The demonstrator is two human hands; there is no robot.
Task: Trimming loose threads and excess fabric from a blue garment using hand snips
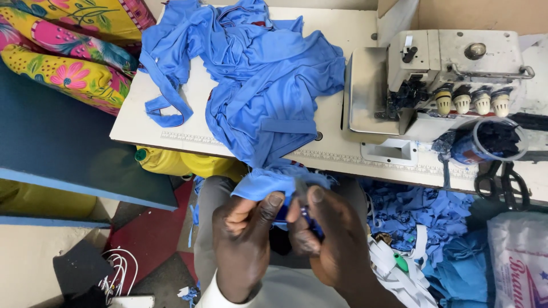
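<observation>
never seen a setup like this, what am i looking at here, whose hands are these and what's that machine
This is one picture from a camera worn on a person's head, looking down at their own two bare hands. The left hand and right hand are close together below the table edge, both pinching the end of a blue fabric that hangs down from a heap on the white table. A small blue thing sits between the fingers; it is too hidden to identify. The grey machine on the right is a sewing machine with four knobs in front. Black scissors lie near it. Blue fabric scraps are piled on the floor.
</observation>
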